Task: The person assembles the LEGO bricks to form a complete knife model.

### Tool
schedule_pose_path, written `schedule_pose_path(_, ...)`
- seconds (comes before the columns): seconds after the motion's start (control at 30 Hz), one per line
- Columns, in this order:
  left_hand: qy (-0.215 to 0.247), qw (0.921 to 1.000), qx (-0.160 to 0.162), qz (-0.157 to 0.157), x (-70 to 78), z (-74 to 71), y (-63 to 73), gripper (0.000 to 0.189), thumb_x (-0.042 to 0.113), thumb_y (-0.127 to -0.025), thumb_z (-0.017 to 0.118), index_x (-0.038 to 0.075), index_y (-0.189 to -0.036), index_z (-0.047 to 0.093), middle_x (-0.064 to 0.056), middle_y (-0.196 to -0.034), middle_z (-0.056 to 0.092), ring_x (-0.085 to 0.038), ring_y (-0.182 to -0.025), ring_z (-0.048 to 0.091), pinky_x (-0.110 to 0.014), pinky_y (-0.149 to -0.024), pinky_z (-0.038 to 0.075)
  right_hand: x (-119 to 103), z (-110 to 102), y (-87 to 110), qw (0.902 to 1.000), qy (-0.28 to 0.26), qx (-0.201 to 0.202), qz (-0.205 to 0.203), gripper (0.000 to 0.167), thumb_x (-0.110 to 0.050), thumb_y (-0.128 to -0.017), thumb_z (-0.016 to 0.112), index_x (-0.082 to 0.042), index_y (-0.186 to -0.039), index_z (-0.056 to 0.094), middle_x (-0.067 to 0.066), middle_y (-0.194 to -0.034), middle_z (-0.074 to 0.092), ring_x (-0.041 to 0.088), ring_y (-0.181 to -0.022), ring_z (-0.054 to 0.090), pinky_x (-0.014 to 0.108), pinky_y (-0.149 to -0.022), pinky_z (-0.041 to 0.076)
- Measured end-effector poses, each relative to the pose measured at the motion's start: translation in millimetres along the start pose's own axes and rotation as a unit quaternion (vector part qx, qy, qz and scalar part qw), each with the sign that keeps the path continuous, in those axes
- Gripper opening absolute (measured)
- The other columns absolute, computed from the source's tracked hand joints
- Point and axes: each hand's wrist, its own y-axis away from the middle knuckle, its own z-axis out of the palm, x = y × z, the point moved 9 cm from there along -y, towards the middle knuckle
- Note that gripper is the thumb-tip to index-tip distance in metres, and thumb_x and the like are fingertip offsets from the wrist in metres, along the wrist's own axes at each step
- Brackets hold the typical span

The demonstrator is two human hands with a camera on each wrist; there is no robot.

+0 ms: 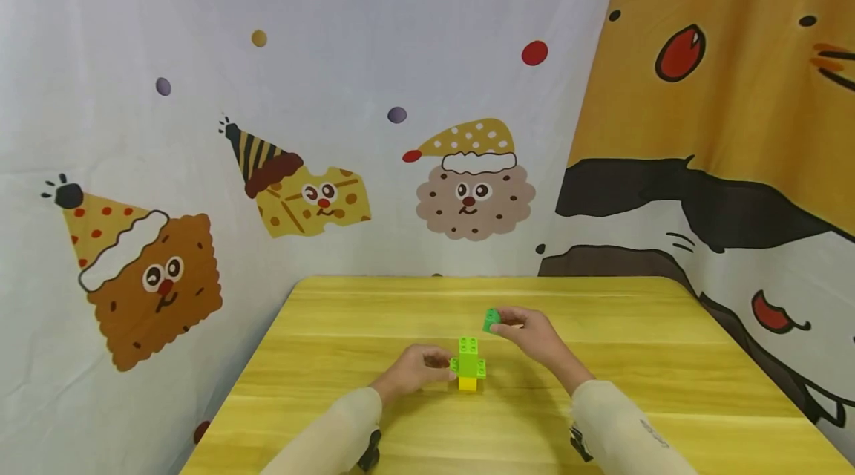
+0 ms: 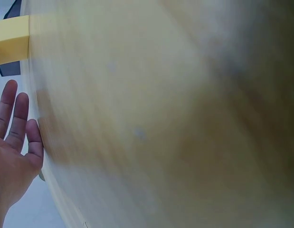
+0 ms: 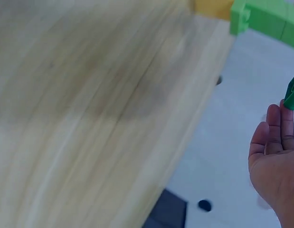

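Note:
A small tower of toy building bricks [image 1: 468,364] stands upright on the table, with a yellow brick [image 1: 467,384] at its foot and light green bricks above. One light green brick juts out on each side. My left hand [image 1: 417,371] is at the tower's left, thumb and index finger around the jutting brick there; its other fingers extend loosely in the left wrist view. Behind the tower and to its right, my right hand [image 1: 531,332] pinches a darker green brick [image 1: 491,320] between thumb and fingers, raised and apart from the tower.
The wooden table [image 1: 334,326] has its far edge against a white cloth [image 1: 374,15] printed with cartoon snacks. A larger orange cartoon figure [image 1: 628,104] is printed at the right. Both forearms wear pale sleeves [image 1: 617,415], with dark wrist straps below.

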Motion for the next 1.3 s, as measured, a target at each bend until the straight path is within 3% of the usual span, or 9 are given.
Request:
schedule_pose_path(0.2,0.002,1.0,0.003,0.001,-2.5,-0.4,-3.6,0.033,0.029,-0.089,0.077,0.017,-0.119,0.071,0.003,-0.107,0.067,-0.017,-0.099,0.06,-0.041,-0.086,0.051,-23.4,14.1,2.0,0.9988,0.003,-0.016,-0.046,0.037,-0.028,-0.092,0.073,-0.013,-0.125,0.069,-0.002,-0.112,0.068,0.017,-0.102,0.06,0.036,-0.084,0.049)
schedule_pose_path(0.57,0.002,1.0,0.002,0.001,-2.8,0.1,-1.4,0.031,0.03,-0.088,0.077,0.018,-0.117,0.072,0.003,-0.108,0.067,-0.017,-0.1,0.061,-0.04,-0.086,0.052,-34.2,34.5,9.0,0.9941,0.011,-0.06,-0.089,0.032,-0.027,-0.092,0.073,-0.015,-0.121,0.071,-0.003,-0.111,0.068,0.018,-0.102,0.06,0.033,-0.079,0.049)
schedule_pose_path(0.8,0.006,0.9999,-0.005,0.007,1.1,-0.7,0.7,0.031,0.032,-0.089,0.077,0.018,-0.116,0.073,0.004,-0.107,0.067,-0.016,-0.099,0.061,-0.037,-0.085,0.052,-36.4,41.7,10.3,0.9921,0.018,-0.08,-0.095,0.03,-0.029,-0.092,0.073,-0.016,-0.119,0.072,-0.004,-0.108,0.067,0.018,-0.099,0.058,0.033,-0.077,0.05)
schedule_pose_path(1.3,0.003,1.0,0.0,0.0,3.3,0.0,2.2,0.032,0.028,-0.089,0.076,0.016,-0.119,0.071,0.001,-0.112,0.067,-0.02,-0.104,0.06,-0.044,-0.089,0.051,-37.0,41.9,10.5,0.9904,0.029,-0.089,-0.102,0.027,-0.028,-0.092,0.073,-0.017,-0.116,0.073,-0.005,-0.105,0.067,0.022,-0.099,0.058,0.032,-0.076,0.049)
